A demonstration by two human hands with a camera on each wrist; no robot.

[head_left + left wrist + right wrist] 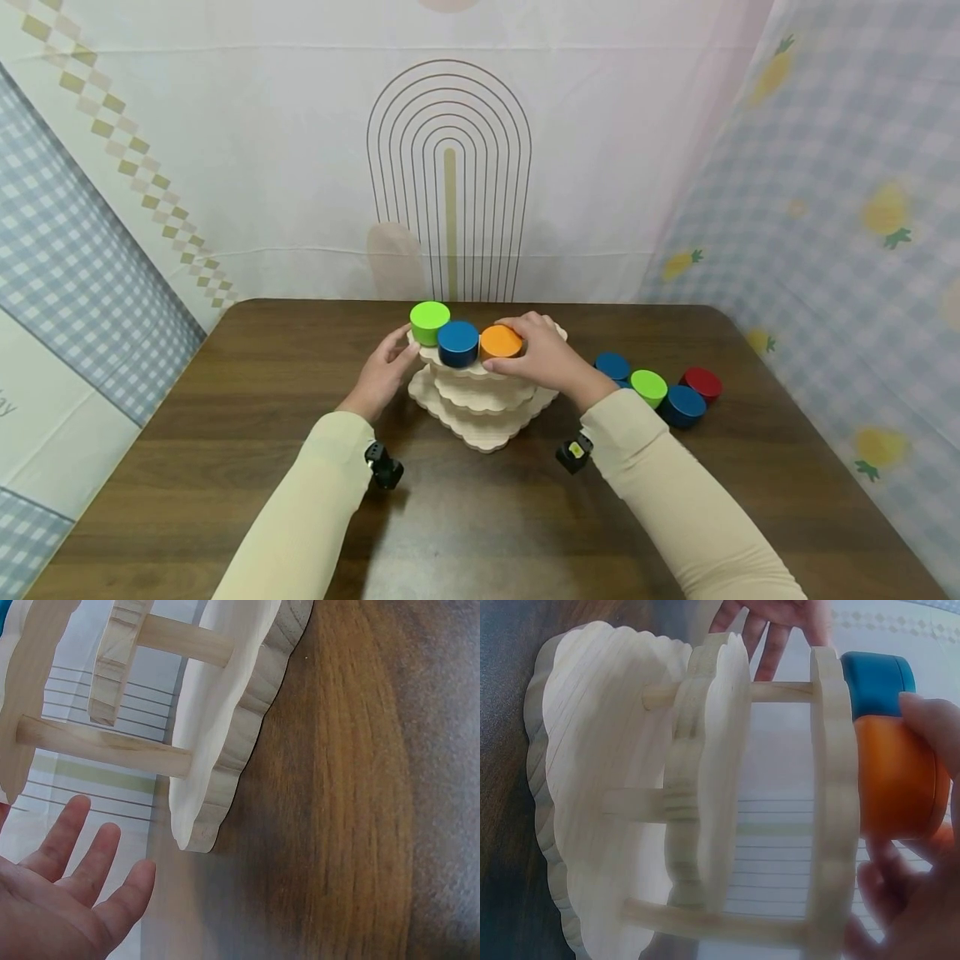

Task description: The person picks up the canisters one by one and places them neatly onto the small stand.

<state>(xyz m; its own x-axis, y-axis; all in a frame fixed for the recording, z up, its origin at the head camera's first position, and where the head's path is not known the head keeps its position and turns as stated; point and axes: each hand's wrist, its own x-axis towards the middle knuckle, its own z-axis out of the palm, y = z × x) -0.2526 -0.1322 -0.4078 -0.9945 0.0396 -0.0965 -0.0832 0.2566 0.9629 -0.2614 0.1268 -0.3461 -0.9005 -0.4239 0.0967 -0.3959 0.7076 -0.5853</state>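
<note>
Dark wooden desk [480, 517] carries a three-tier scalloped pale-wood stand [483, 400]. Left hand [382, 375] released, fingers straight at its edge. Right hand [543, 354] grasps the orange wooden cylinder [500, 342] on the top tier, beside blue cylinder [458, 342] and green cylinder [430, 321]. Four loose cylinders [660, 387] remain unplaced.

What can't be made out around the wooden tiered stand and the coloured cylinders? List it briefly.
- Head view: the right hand covers the far side of the orange cylinder and part of the stand's top tier.
- Head view: the right sleeve hides part of the loose cylinders.
- Left wrist view: the left hand is cut off by the frame edge.
- Right wrist view: the fingers are blurred.
</note>
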